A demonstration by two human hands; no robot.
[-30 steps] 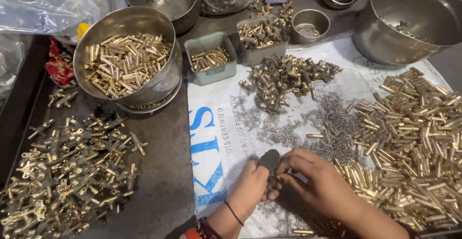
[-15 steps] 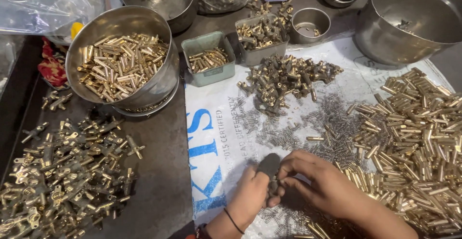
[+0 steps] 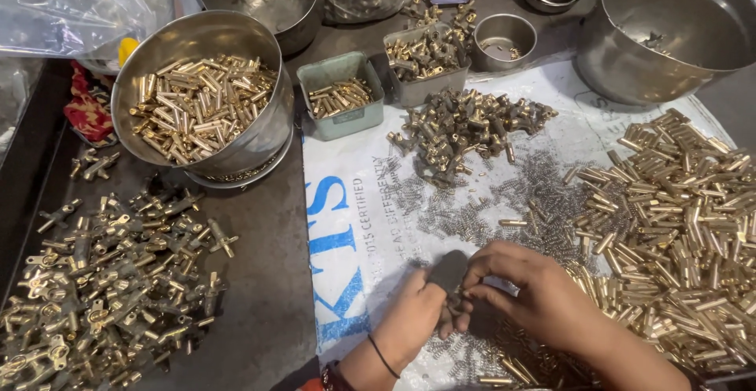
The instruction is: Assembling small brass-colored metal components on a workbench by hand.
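My left hand (image 3: 413, 320) and my right hand (image 3: 529, 290) meet at the bottom middle, over a white printed sack sheet (image 3: 354, 226). The left thumb wears a dark cover (image 3: 449, 269). Between the fingertips of both hands sits a small brass part (image 3: 455, 303), mostly hidden by the fingers. Loose small springs (image 3: 504, 202) lie scattered just beyond the hands. A big heap of brass tubes (image 3: 677, 226) spreads to the right of my right hand.
A steel bowl of brass tubes (image 3: 201, 100) stands at upper left, a pile of brass valve bodies (image 3: 102, 289) at lower left. Small trays of parts (image 3: 342, 96) (image 3: 425, 60), a heap of dark fittings (image 3: 465, 123), a large steel pot (image 3: 669, 29) and plastic bags (image 3: 71, 5) line the back.
Both hands stay together at the bottom middle with only small finger movements on the part. The view has shifted slightly; nothing else has moved.
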